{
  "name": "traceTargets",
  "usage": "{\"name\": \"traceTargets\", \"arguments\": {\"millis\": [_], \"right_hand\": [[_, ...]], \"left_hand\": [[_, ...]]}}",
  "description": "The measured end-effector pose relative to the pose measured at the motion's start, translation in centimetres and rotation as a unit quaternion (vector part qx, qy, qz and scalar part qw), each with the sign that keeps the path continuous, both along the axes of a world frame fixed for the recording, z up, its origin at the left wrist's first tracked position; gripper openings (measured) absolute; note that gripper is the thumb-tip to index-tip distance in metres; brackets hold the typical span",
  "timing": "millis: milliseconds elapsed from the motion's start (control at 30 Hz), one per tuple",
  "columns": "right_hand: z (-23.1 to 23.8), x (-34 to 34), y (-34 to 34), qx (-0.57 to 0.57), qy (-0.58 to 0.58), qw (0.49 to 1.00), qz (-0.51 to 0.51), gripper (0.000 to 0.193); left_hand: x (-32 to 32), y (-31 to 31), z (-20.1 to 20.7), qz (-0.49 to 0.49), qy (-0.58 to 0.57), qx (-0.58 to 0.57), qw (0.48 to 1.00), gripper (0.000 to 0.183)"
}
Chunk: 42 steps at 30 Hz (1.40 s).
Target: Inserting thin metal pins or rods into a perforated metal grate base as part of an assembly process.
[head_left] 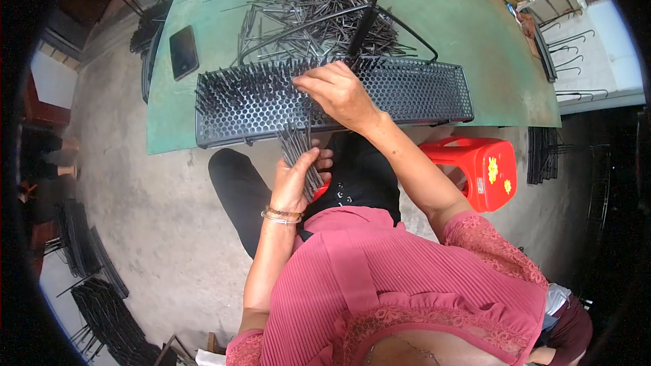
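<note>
A bundle of thin dark metal rods (296, 148) is wrapped in my left hand (293, 181), just below the front edge of a long black perforated metal rack (258, 119). Many similar rods (237, 85) stand upright in the holes on the rack's left side and along its back. Over the middle of the rack, the thumb and fingers of my right hand (336, 95) are pinched together; what lies between the fingertips is hidden or too small to make out.
Behind the rack a loose heap of rods (319, 17) covers part of the green table (461, 20). A black metal frame (366, 24) rises there. A phone (184, 52) lies at left, a red plastic stool (494, 175) stands at right. Another person (568, 329) is at lower right.
</note>
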State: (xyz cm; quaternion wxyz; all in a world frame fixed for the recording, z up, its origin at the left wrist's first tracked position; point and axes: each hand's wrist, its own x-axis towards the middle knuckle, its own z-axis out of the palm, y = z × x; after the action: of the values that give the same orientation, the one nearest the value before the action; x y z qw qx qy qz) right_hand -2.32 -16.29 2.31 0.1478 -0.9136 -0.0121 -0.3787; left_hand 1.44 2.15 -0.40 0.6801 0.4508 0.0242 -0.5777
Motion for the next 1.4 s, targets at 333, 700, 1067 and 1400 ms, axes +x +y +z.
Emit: {"name": "traceTargets", "arguments": {"millis": [333, 700, 1067, 1400], "right_hand": [[-0.4, -0.5, 0.1, 0.058, -0.052, 0.993, -0.086, 0.021], [-1.0, -0.9, 0.2, -0.023, -0.039, 0.996, -0.074, 0.023], [1.5, -1.3, 3.7, 0.301, 0.140, 0.940, -0.078, 0.026], [1.9, 1.0, 5.3, 0.581, 0.212, 0.785, 0.040, 0.018]], "left_hand": [[0.2, -0.3, 0.5, -0.006, -0.015, -0.005, 1.000, 0.024], [0.1, -0.2, -0.7, 0.015, -0.009, -0.021, 1.000, 0.024], [1.4, 1.2, 1.2, 0.037, -0.017, -0.049, 0.998, 0.023], [2.9, 3.9, 0.9, 0.059, -0.018, -0.055, 0.997, 0.025]]}}
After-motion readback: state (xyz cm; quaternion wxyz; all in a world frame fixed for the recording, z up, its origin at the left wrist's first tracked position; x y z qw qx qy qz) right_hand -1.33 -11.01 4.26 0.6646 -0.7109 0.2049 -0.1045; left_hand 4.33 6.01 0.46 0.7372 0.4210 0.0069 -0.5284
